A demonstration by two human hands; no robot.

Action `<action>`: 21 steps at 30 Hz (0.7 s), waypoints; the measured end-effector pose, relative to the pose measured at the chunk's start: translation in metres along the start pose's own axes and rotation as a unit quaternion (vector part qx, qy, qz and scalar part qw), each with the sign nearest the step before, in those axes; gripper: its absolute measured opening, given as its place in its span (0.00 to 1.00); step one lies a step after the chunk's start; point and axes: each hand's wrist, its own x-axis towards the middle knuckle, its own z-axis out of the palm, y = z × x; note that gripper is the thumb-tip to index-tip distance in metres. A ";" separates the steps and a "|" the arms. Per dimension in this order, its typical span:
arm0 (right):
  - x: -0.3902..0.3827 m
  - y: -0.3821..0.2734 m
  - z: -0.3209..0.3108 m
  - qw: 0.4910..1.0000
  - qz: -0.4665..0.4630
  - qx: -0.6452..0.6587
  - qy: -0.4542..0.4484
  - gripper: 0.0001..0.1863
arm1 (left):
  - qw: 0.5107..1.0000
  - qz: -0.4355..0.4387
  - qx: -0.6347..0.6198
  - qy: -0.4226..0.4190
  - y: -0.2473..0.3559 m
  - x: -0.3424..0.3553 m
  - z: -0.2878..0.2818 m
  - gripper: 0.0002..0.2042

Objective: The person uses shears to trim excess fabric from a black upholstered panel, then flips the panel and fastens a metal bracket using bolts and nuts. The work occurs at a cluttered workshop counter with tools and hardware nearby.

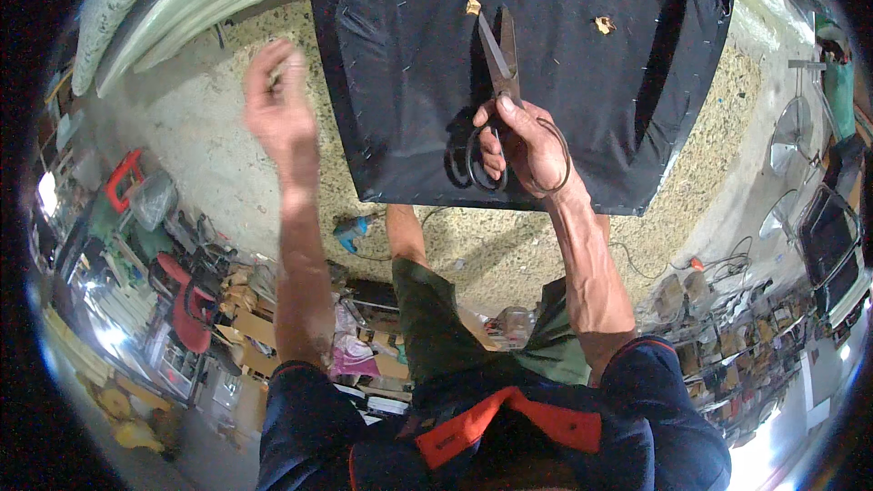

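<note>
Black fabric (600,109) with staples along its edges covers a wide piece in front of me. Two small tan, ragged patches (604,25) show on it, though I cannot tell whether they are holes or scraps. My right hand (523,141) grips black-handled metal scissors (496,55) over the fabric, blades pointing away from me and slightly parted, near the upper-left patch. My left hand (277,105), blurred, hangs left of the fabric with curled fingers around something small that I cannot make out.
Below, a blue power tool (350,235) and cords lie on the speckled floor (455,255). Red-framed items (123,177), cardboard boxes (255,327) and clutter crowd the left and lower left. Pale rolled material (182,9) lies upper left. A dark-framed object (827,245) stands at right.
</note>
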 end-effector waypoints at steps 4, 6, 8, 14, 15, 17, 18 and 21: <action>0.005 -0.001 0.002 1.000 0.013 -0.019 0.006 0.24 | 0.986 0.111 0.126 -0.002 -0.016 -0.025 0.057 0.32; 0.007 0.001 0.000 1.000 0.007 0.003 -0.005 0.24 | 0.970 0.141 0.197 0.020 -0.021 -0.027 0.072 0.38; 0.007 0.002 0.002 1.000 0.006 0.015 -0.003 0.24 | 0.976 0.128 0.174 0.026 -0.024 -0.027 0.076 0.38; 0.014 0.012 0.011 0.997 -0.020 -0.044 0.061 0.20 | 0.972 0.133 0.193 0.035 -0.023 -0.027 0.077 0.38; 0.013 0.010 0.014 0.999 -0.012 0.009 0.049 0.19 | 0.971 0.133 0.193 0.036 -0.023 -0.027 0.076 0.38; 0.009 0.004 0.017 0.993 0.002 0.115 0.026 0.17 | 0.971 0.127 0.197 0.035 -0.019 -0.028 0.079 0.36; 0.011 0.007 0.020 0.996 -0.008 0.057 0.061 0.16 | 0.972 0.124 0.199 0.035 -0.017 -0.029 0.079 0.35; 0.023 0.013 0.026 0.949 -0.073 -0.255 0.169 0.17 | 0.968 0.141 0.203 0.044 -0.022 -0.026 0.077 0.38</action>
